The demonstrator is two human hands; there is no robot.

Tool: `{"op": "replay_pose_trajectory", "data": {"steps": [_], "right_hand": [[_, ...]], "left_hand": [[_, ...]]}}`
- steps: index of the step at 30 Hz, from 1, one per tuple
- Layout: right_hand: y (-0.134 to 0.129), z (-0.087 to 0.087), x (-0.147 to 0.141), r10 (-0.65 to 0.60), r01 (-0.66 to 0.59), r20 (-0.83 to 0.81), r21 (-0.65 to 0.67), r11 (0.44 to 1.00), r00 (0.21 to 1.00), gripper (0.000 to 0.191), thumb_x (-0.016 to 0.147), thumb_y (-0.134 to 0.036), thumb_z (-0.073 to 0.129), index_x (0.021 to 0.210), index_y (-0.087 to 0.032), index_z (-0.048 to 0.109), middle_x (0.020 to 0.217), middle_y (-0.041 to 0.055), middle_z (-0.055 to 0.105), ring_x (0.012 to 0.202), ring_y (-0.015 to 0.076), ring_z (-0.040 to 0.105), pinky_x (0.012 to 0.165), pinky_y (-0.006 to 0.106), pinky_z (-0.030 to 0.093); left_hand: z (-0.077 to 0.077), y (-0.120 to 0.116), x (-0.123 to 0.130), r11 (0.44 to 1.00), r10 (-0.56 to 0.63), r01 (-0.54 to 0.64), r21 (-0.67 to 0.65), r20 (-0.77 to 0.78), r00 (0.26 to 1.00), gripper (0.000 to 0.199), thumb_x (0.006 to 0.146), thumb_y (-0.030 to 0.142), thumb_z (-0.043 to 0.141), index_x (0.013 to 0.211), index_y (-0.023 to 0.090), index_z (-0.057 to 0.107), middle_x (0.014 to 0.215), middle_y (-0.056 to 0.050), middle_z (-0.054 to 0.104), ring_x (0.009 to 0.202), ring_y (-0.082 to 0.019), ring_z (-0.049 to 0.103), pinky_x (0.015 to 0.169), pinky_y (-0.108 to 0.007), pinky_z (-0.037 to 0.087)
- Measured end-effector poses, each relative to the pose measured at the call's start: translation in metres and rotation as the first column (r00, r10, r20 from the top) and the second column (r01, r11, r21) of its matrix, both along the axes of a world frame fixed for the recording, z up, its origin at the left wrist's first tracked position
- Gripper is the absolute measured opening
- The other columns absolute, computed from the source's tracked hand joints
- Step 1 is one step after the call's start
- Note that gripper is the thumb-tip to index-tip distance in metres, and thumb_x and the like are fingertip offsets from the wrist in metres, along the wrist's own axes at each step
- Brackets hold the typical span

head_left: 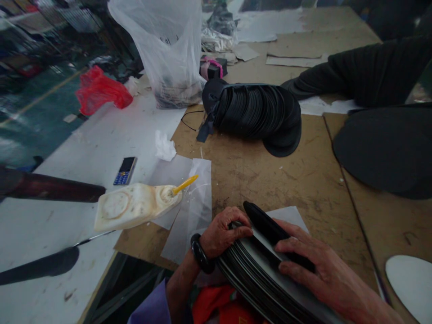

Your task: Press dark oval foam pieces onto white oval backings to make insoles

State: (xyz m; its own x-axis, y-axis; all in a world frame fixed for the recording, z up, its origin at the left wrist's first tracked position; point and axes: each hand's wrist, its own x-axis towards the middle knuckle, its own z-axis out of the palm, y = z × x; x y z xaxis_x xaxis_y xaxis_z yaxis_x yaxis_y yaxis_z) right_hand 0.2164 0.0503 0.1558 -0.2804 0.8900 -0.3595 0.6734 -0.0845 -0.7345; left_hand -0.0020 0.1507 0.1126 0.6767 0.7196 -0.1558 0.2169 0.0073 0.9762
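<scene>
A thick stack of thin dark curved sheets lies at the table's near edge, in front of my body. My left hand, with a dark bangle at the wrist, has its fingers curled over the stack's far left end. My right hand is wrapped round a smooth black bar-shaped object that lies on top of the stack at a slant. The lower right part of the stack is hidden under my right hand and forearm.
On the left are a white bottle with a yellow tip, a phone, a dark-handled tool and a dark red rod. Bundled black discs, a plastic bag and large black sheets stand farther back.
</scene>
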Motion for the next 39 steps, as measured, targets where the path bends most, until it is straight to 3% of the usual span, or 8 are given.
{"op": "replay_pose_trajectory", "data": {"steps": [11,15,18,21,28,35,39], "right_hand": [[0.005,0.006,0.0,-0.024,0.025,-0.006,0.064,0.998,1.0,0.027,0.09,-0.037,0.044,0.104,-0.028,0.065,0.138,0.003,0.044,0.119,0.0231,0.049,0.099,0.041,0.043],[0.008,0.007,0.0,-0.01,0.007,0.036,0.075,0.997,0.999,0.031,0.091,-0.037,0.04,0.108,-0.026,0.064,0.136,0.004,0.047,0.121,0.0222,0.047,0.099,0.04,0.042],[0.009,0.006,0.0,-0.009,0.006,0.03,0.084,0.996,1.0,0.031,0.092,-0.037,0.04,0.109,-0.026,0.064,0.135,0.0035,0.048,0.121,0.0215,0.047,0.099,0.038,0.044],[0.01,0.004,0.003,-0.012,0.01,0.023,0.094,0.995,1.0,0.031,0.092,-0.036,0.039,0.109,-0.026,0.063,0.13,0.0044,0.053,0.118,0.0212,0.05,0.097,0.036,0.045],[0.011,0.001,0.009,-0.044,0.041,0.037,0.08,0.996,0.998,0.027,0.09,-0.038,0.043,0.102,-0.028,0.066,0.112,0.0035,0.065,0.113,0.0241,0.054,0.089,0.034,0.051],[0.013,0.008,0.005,0.002,-0.002,0.001,0.088,0.996,1.0,0.027,0.089,-0.035,0.044,0.103,-0.029,0.067,0.128,0.0027,0.055,0.118,0.0256,0.05,0.09,0.035,0.05],[0.012,0.001,0.006,-0.005,0.001,0.043,0.097,0.995,0.999,0.03,0.09,-0.033,0.041,0.11,-0.028,0.063,0.129,0.0047,0.054,0.115,0.0229,0.052,0.093,0.035,0.049]], "left_hand": [[-0.007,0.004,-0.004,0.993,-0.102,0.102,0.058,0.002,0.995,0.019,0.08,0.037,0.061,0.086,0.02,0.065,0.089,-0.003,0.063,0.09,-0.016,0.054,0.088,-0.031,0.037],[-0.008,0.012,-0.001,0.985,-0.146,0.148,-0.09,0.026,0.989,0.019,0.078,0.037,0.063,0.081,0.018,0.065,0.082,-0.001,0.061,0.084,-0.015,0.054,0.082,-0.028,0.039],[-0.011,0.019,0.001,0.928,-0.179,0.198,-0.315,0.089,0.98,0.024,0.075,0.04,0.065,0.08,0.016,0.065,0.079,0.0,0.06,0.078,-0.013,0.054,0.074,-0.025,0.041],[-0.013,0.025,0.003,0.873,-0.209,0.247,-0.421,0.133,0.969,0.029,0.073,0.041,0.066,0.084,0.015,0.066,0.08,-0.002,0.063,0.077,-0.013,0.056,0.074,-0.025,0.043],[-0.008,0.029,0.001,0.831,-0.199,0.25,-0.497,0.154,0.968,0.025,0.077,0.037,0.061,0.088,0.015,0.069,0.082,-0.001,0.067,0.076,-0.014,0.057,0.071,-0.024,0.044],[-0.012,0.041,0.01,0.823,-0.289,0.323,-0.467,0.146,0.946,0.025,0.071,0.039,0.066,0.079,0.015,0.069,0.079,-0.003,0.067,0.078,-0.018,0.057,0.076,-0.028,0.044],[-0.014,0.041,0.014,0.825,-0.272,0.285,-0.487,0.099,0.957,0.021,0.068,0.038,0.067,0.071,0.017,0.067,0.07,0.001,0.062,0.068,-0.013,0.052,0.066,-0.024,0.042]]}}
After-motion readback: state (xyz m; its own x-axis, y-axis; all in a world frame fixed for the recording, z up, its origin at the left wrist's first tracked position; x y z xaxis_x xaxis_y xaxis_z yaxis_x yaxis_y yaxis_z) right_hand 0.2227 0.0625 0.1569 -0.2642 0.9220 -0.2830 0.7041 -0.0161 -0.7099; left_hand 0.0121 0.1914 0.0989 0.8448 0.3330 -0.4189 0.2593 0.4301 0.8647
